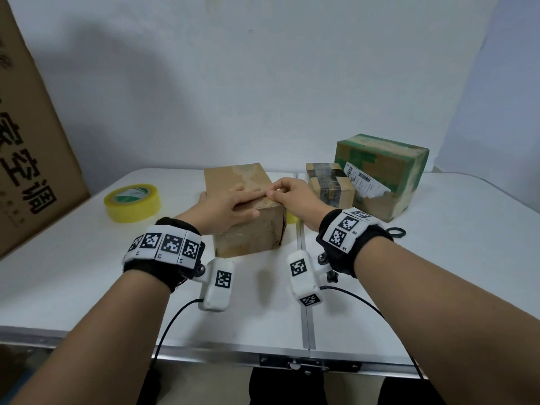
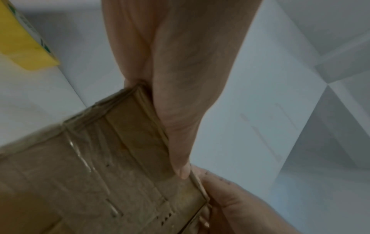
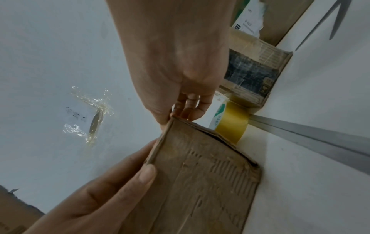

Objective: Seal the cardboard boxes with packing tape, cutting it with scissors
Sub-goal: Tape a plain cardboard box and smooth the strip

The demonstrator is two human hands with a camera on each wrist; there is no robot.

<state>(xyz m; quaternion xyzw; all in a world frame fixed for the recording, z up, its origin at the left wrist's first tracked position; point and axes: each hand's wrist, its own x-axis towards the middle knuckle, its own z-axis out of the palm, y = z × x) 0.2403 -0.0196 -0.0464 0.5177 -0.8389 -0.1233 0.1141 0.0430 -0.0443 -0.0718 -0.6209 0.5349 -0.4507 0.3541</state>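
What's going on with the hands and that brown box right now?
Left hand flat on the plain brown cardboard box, steadying it. Right hand pinching at its top right edge. Yellow packing tape roll idle on the table, left. Nothing in the way.

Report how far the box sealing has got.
Done: the two boxes at the right, the green-taped box and the small box, already carry tape. In hand: the left hand lies flat on the middle box while the right hand pinches at its top edge. Left: both the tape roll and the scissors lie unused on the table.
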